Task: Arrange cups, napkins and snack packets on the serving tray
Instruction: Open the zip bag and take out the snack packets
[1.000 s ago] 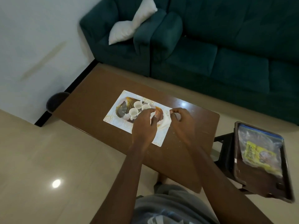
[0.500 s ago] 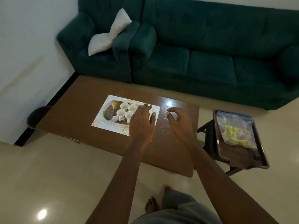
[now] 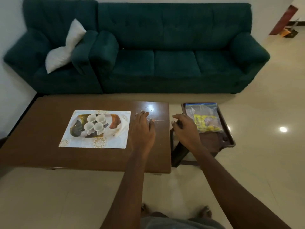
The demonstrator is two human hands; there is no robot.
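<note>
1. Left hand (image 3: 143,128): palm down, fingers straight, empty, over bare table (image 3: 41,129) top just right of tray (image 3: 94,143).
2. Right hand (image 3: 185,128): fingers loosely bent, nothing gripped, above gap between table edge and side stand (image 3: 214,141), near clear bag (image 3: 202,109).
3. Tray: patterned, rectangular, flat on brown table, left of both hands.
4. Cups (image 3: 94,123): four, white, upright, clustered two by two at tray middle.
5. Napkin (image 3: 123,128): white, crumpled, on right part of tray, beside cups.
6. Snack packet (image 3: 204,123): yellow, inside clear bag, lying on dark side stand right of table, apart from tray.
7. Sofa (image 3: 173,47): green, behind table; white pillow (image 3: 64,48) at left.
</note>
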